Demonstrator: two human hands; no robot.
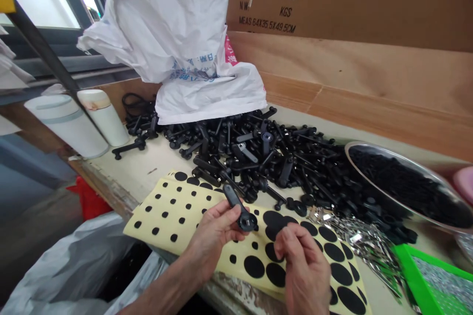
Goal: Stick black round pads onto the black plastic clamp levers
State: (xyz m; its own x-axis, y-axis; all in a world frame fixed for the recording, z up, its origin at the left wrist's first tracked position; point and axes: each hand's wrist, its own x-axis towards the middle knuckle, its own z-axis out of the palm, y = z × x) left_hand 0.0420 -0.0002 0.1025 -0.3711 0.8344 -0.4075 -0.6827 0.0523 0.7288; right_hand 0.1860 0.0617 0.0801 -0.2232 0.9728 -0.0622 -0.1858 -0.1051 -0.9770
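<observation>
Cardboard boxes [351,5] line the back of a pretty scuffed pale counter [148,170], with a crumpled white woven sack [177,39] slumped against them. Spilling out from under the sack across the middle of the counter is a big pile of black levers [258,152].

Toward the right edge sits a steel bowl [402,157] full of tiny black bits, too small to make out. A green tray [414,275] sits in the front right corner. A heap of shiny metal clips [354,238] lies between the tray and the pile. Two white containers [84,118] stand at the left edge.

Along the front edge lies a yellow sticker sheet [177,214] covered in black round pads, small dots on its left part and bigger discs on the right. The left hand [216,234] is over that sheet, pinching a single black lever [238,206] between thumb and fingers, ring end pointing right. The right hand [305,268] is just beside it with fingers bunched up and thumb pressed to the fingertips, right over the big discs. I honestly can't tell if there's a pad between them.
</observation>
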